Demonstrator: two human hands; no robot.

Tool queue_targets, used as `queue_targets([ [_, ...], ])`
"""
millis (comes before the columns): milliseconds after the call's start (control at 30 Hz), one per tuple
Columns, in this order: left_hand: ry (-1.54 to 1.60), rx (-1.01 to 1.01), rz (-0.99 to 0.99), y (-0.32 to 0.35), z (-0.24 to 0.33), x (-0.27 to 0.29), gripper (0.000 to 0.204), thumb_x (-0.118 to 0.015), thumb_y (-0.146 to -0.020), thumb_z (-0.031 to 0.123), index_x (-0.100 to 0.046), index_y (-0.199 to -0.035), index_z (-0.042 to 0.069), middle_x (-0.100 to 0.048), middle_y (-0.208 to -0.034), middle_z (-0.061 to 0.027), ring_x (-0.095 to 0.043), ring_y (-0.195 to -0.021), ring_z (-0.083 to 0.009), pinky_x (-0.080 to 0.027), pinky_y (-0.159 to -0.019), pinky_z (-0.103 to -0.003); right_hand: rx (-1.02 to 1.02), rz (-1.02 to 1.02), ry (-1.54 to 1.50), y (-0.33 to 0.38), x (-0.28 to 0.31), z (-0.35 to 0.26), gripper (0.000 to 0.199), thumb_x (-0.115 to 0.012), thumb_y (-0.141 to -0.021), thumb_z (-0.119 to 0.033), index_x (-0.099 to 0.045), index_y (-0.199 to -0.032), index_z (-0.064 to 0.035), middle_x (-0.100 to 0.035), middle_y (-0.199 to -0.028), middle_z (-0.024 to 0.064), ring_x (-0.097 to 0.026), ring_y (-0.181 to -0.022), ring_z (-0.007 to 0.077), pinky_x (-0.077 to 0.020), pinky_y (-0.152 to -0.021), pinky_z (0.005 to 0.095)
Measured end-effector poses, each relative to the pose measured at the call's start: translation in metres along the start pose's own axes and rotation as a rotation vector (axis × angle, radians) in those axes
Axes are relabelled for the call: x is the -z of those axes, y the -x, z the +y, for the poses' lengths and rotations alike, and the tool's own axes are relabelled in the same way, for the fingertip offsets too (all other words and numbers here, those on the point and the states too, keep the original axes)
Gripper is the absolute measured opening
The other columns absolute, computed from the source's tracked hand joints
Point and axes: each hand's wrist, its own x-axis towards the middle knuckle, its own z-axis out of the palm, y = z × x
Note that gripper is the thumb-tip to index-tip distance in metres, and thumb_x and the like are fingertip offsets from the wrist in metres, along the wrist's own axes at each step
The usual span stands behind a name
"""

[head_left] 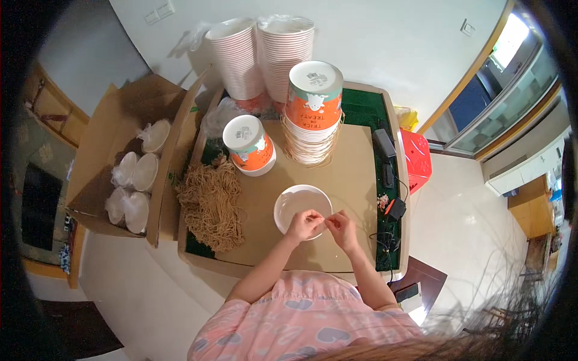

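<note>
An upright white paper bucket [303, 198] stands near the table's front edge, its open mouth facing up. Over its near right rim, my left hand [305, 224] and my right hand [341, 230] meet with fingertips pinched close together. Whatever lies between them is too small to make out. To the left rests a tangled heap of tan cords [211, 204]. Beyond the bucket, upside-down orange printed buckets form a short stack [248, 147] and a taller stack [313, 111]. Loops of tan cord [310, 150] hang around the taller one.
Two tall stacks of buckets [233, 57] in clear plastic stand against the wall. An open cardboard box [90, 192] at left holds several wrapped stacks. Black adapters [383, 143] and cables line the table's right edge, beside a red plastic container [415, 159].
</note>
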Motion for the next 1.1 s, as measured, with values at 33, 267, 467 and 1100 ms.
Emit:
queue_targets([
  [33,0.158,0.289,-0.029,-0.002,0.005,0.003,0.012,-0.062,-0.081,0.013,-0.060,-0.081,0.002,-0.056,-0.063,-0.0026,-0.049,-0.051,-0.0074,-0.036,-0.042,-0.022,0.003,-0.002,-0.001,0.002,-0.001,-0.002,0.007,-0.066,-0.075,-0.005,-0.064,-0.080,-0.0003,-0.054,-0.074,0.0083,-0.054,-0.062,0.0146,-0.0445,-0.057,0.0252],
  [267,0.409,0.543,-0.102,-0.002,0.001,0.009,0.014,-0.060,-0.084,0.016,-0.061,-0.081,0.002,-0.055,-0.066,-0.0023,-0.048,-0.051,-0.0067,-0.031,-0.037,-0.019,0.017,0.233,-0.075,0.018,-0.019,-0.015,0.006,-0.064,-0.076,-0.003,-0.065,-0.082,-0.0020,-0.054,-0.075,0.0077,-0.052,-0.062,0.0151,-0.0433,-0.057,0.0255],
  [467,0.456,0.525,-0.067,0.001,0.002,0.011,0.013,-0.060,-0.084,0.015,-0.063,-0.085,0.002,-0.055,-0.067,-0.0018,-0.048,-0.053,-0.0060,-0.030,-0.038,-0.018,0.070,0.252,-0.043,0.025,-0.025,-0.018,0.014,-0.063,-0.077,-0.002,-0.066,-0.090,-0.0049,-0.056,-0.079,0.0095,-0.055,-0.066,0.0181,-0.0454,-0.058,0.0279],
  [1100,0.309,0.266,0.054,0.012,0.018,0.010,0.013,-0.062,-0.081,0.010,-0.066,-0.091,0.002,-0.064,-0.078,-0.0023,-0.055,-0.063,-0.0068,-0.045,-0.053,-0.020,-0.085,0.144,-0.267,0.012,-0.023,-0.008,0.007,-0.064,-0.080,-0.007,-0.061,-0.083,-0.0002,-0.063,-0.075,0.0057,-0.057,-0.065,0.0095,-0.0453,-0.061,0.0222],
])
